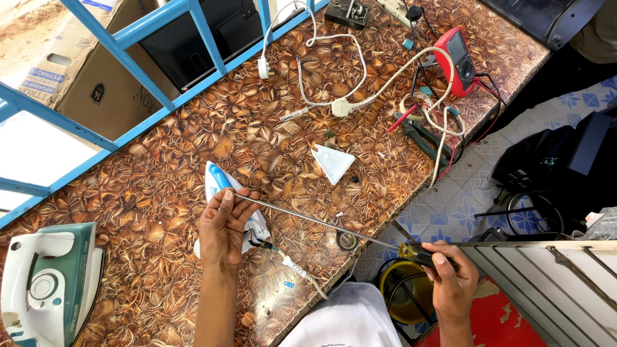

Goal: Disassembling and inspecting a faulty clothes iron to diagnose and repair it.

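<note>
On a workbench (193,160) with a brown leaf-patterned top, the person works over a blue and white clothes iron (222,189) that lies just beyond the left hand (223,225), its pointed end turned away from the body and its open rear end, with loose wires showing, nearest the wrist. The left hand rests on the iron, fingers gently curled, and its fingertips (226,196) pinch the tip of a long screwdriver (321,222) against the iron's handle. The screwdriver's thin metal shaft runs in a long slant from that tip down and to the right, across the bench edge, to its yellow and black handle, which the right hand (450,276) grips closed, off the bench and close to the body. So the tool's long axis lies almost crosswise to the iron, the working end sits at the left fingertips, and the left hand is far the nearer of the two to the iron; the right hand is well apart from it. A white triangular cover plate (333,164) lies apart from the iron, farther across the bench. Beyond it are a braided white cord with a plug (340,106), a red multimeter (457,61) and pliers (421,138). A second, green and white iron (48,283) stands at the near left corner.
</note>
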